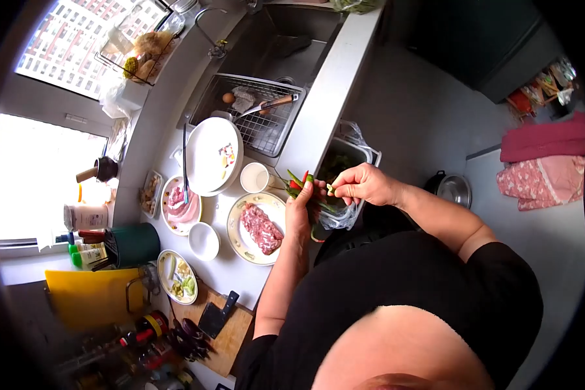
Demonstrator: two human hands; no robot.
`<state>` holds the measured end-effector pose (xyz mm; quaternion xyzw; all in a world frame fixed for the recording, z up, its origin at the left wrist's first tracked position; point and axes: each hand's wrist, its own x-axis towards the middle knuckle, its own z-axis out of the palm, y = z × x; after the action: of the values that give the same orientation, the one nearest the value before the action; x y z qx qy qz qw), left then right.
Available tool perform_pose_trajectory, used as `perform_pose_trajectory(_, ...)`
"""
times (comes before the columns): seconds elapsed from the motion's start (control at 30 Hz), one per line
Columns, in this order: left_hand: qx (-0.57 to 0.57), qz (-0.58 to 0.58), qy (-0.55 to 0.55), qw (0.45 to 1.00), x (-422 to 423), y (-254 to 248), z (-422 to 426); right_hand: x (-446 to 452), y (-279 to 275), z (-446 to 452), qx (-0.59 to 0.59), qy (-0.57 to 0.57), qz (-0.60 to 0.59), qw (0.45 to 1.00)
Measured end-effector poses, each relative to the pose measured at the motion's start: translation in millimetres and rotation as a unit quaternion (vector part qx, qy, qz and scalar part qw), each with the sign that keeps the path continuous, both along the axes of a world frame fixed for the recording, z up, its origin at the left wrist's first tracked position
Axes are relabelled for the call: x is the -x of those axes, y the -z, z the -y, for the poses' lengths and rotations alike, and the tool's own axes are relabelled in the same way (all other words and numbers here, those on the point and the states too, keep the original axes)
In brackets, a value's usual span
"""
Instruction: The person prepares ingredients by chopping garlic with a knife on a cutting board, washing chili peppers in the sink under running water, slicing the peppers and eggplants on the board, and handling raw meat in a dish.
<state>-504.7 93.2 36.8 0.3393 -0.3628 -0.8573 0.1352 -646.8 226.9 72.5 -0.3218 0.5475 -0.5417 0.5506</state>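
Observation:
My left hand (299,211) is closed around a bunch of red and green chili peppers (295,184), whose tips stick out on both sides of the fingers. Close beside it, my right hand (372,184) pinches a small pale green piece (330,188) between thumb and fingertips. Whether that piece is still joined to a pepper, I cannot tell. Both hands are over the near edge of the counter, by a bin (372,153) lined with a clear plastic bag. A plate (233,240) of ground meat (262,229) and a white cup (255,177) stand left of my left hand.
A sink (312,26) with a wire rack (276,140) is at the top. Stacked white plates (205,156), a plate of sliced meat (182,211) and a white bowl (204,241) crowd the counter. A cleaver (216,318) lies on the cutting board (234,338) beside eggplants (190,339).

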Motion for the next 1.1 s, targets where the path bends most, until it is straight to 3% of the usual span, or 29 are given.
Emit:
perform_pose_trajectory(0.13, 0.030, 0.068, -0.027, 0.997, 9, 2, -6, 18, 8, 12, -0.055, -0.024, -0.111, 0.992)
perform_pose_trajectory(0.17, 0.026, 0.073, -0.041, 0.996, 11, 4, -5, 24, 23, 14, -0.006, -0.021, -0.325, 0.946)
perform_pose_trajectory(0.2, 0.070, 0.096, -0.016, 0.993, 14, 6, -4, 30, 34, 16, 0.050, -0.018, -0.520, 0.853)
perform_pose_trajectory(0.33, 0.132, 0.182, 0.036, 0.974, 23, -2, -12, 53, 23, 43, 0.097, 0.012, -0.402, 0.911)
perform_pose_trajectory(0.4, 0.174, 0.198, 0.056, 0.963, 32, -14, -23, 68, 14, 58, 0.174, -0.058, -0.377, 0.908)
perform_pose_trajectory(0.53, 0.185, 0.200, 0.079, 0.959, 43, 0, -38, 93, 22, 75, 0.185, -0.191, -0.311, 0.912)
perform_pose_trajectory(0.6, 0.164, 0.194, 0.111, 0.961, 49, -13, -42, 104, 21, 77, 0.100, -0.285, -0.142, 0.943)
perform_pose_trajectory(0.67, 0.161, 0.188, 0.110, 0.963, 52, -18, -46, 108, 29, 76, 0.075, -0.302, -0.084, 0.947)
perform_pose_trajectory(0.73, 0.155, 0.154, 0.080, 0.973, 53, -14, -50, 111, 31, 72, -0.032, -0.335, 0.198, 0.921)
perform_pose_trajectory(0.77, 0.151, 0.146, 0.075, 0.975, 52, -14, -51, 110, 34, 71, -0.035, -0.325, 0.226, 0.917)
perform_pose_trajectory(0.93, 0.145, 0.172, 0.070, 0.972, 48, -17, -57, 106, 31, 70, 0.015, -0.302, 0.105, 0.947)
perform_pose_trajectory(1.1, 0.046, 0.172, 0.071, 0.982, 52, -33, -55, 100, 36, 78, 0.005, -0.344, 0.112, 0.932)
